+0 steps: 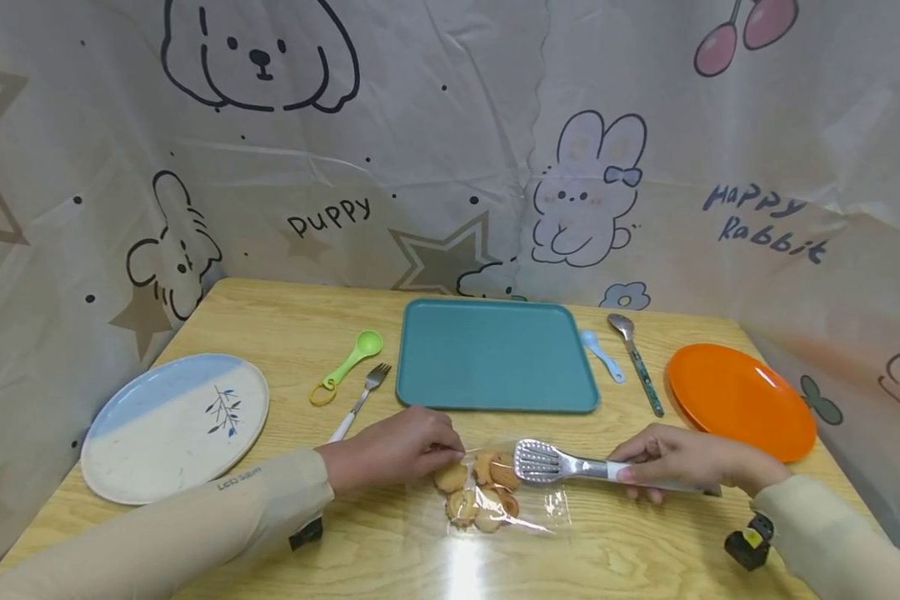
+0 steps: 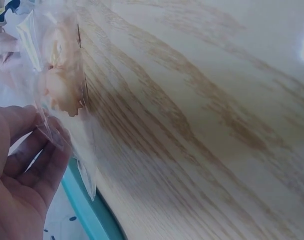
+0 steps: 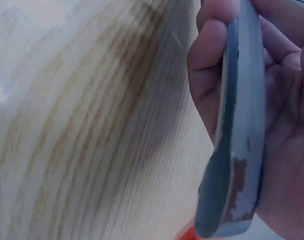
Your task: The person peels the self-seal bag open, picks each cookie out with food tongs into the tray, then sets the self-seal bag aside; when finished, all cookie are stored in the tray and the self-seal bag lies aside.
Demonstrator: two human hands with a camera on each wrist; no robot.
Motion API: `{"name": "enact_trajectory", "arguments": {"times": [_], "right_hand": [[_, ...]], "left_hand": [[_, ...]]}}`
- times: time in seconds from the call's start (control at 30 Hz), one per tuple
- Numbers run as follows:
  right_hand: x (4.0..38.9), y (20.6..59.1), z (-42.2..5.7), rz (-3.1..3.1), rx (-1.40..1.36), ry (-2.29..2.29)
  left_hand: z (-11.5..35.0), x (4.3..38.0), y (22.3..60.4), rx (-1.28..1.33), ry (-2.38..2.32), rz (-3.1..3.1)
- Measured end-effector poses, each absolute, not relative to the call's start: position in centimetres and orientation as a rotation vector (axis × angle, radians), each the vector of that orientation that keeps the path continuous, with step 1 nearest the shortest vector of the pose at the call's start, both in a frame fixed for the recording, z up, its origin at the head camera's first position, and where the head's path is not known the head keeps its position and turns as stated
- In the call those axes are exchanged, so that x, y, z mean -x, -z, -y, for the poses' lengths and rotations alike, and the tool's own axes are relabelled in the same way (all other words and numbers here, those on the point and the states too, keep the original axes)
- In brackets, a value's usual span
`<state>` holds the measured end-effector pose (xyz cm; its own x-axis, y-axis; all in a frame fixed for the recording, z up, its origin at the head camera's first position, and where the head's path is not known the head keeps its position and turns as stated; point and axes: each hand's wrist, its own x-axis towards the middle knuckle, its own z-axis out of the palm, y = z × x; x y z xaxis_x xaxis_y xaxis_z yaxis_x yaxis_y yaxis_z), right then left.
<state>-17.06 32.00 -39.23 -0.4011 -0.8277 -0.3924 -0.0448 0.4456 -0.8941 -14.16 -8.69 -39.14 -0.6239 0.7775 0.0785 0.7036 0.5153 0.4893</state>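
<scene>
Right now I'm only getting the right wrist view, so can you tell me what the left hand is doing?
Observer: The left hand pinches a clear bag with cookies inside.
Operator: Where's the far end of the metal utensil in the right hand?
Observer: Its slotted head overlaps the bag's right side in the head view; I can't tell if they touch.
Operator: Anything beyond the bag?
Observer: Yes, a teal tray.

left hand (image 2: pixel 22 195) pinches clear bag (image 2: pixel 79 134); cookies (image 2: pixel 63 90) inside; teal tray (image 2: pixel 89 210) partly visible; wood-grain tabletop (image 2: pixel 191 150) alongside
</scene>
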Motion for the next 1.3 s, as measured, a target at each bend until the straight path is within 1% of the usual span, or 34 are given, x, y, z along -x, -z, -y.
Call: {"name": "enact_trajectory", "arguments": {"times": [0.27,0.43,0.57,0.77,0.93,1.0,1.1,1.23,1.3], "right_hand": [[16.8,39.2,-31.6,-1.737,0.77,1.086],[16.7,39.3,-32.1,-1.728,0.797,1.097],[16.3,39.0,-33.8,-1.729,0.775,1.104],[15.6,38.0,-37.7,-1.699,0.671,1.192],[16.1,37.3,-39.8,-1.807,0.591,1.235],[16.7,37.0,-39.5,-1.945,0.561,1.2],[18.0,36.5,-37.4,-2.145,0.446,1.127],[20.7,36.0,-32.7,-2.254,0.287,1.101],[22.3,36.1,-30.1,-2.258,0.258,1.106]], "left_hand": [[8.6,14.1,39.1,-1.28,-0.732,-2.6],[8.7,14.0,39.3,-1.28,-0.734,-2.603],[8.7,14.0,39.6,-1.283,-0.736,-2.603],[8.8,14.1,39.8,-1.301,-0.752,-2.61],[8.7,14.1,39.8,-1.306,-0.754,-2.613],[8.6,14.1,39.8,-1.304,-0.756,-2.612],[8.5,14.1,39.8,-1.297,-0.762,-2.608],[8.5,14.1,39.6,-1.284,-0.763,-2.605],[8.4,14.1,39.6,-1.277,-0.768,-2.602]]}}
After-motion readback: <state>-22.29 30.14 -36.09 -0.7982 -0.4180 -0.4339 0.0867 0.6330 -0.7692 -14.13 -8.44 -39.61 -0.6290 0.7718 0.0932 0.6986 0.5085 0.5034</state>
